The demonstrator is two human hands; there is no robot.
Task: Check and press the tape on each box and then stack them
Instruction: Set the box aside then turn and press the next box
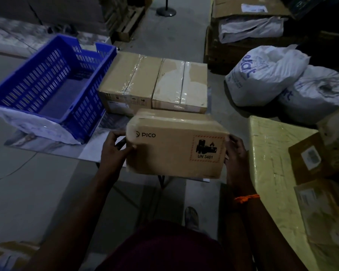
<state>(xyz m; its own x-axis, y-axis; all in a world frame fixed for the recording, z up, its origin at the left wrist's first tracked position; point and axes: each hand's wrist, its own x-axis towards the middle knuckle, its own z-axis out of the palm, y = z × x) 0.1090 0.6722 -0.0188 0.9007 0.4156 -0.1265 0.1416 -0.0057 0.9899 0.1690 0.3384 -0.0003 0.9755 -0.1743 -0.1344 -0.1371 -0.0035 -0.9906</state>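
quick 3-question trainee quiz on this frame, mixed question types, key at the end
1. True or false: the PICO box is resting inside the blue crate.
2. Which hands grip the PICO box? A) left only B) right only C) both
3. How many taped boxes sit side by side on the table just beyond the held one?

Key
1. False. It is held up, outside the crate, which sits to the left.
2. C. The left hand and right hand clasp opposite ends.
3. Two: the left taped box and the right taped box.

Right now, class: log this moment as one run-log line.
left hand: grips PICO box | right hand: grips opposite end | box: lifted | two taped boxes: side by side behind
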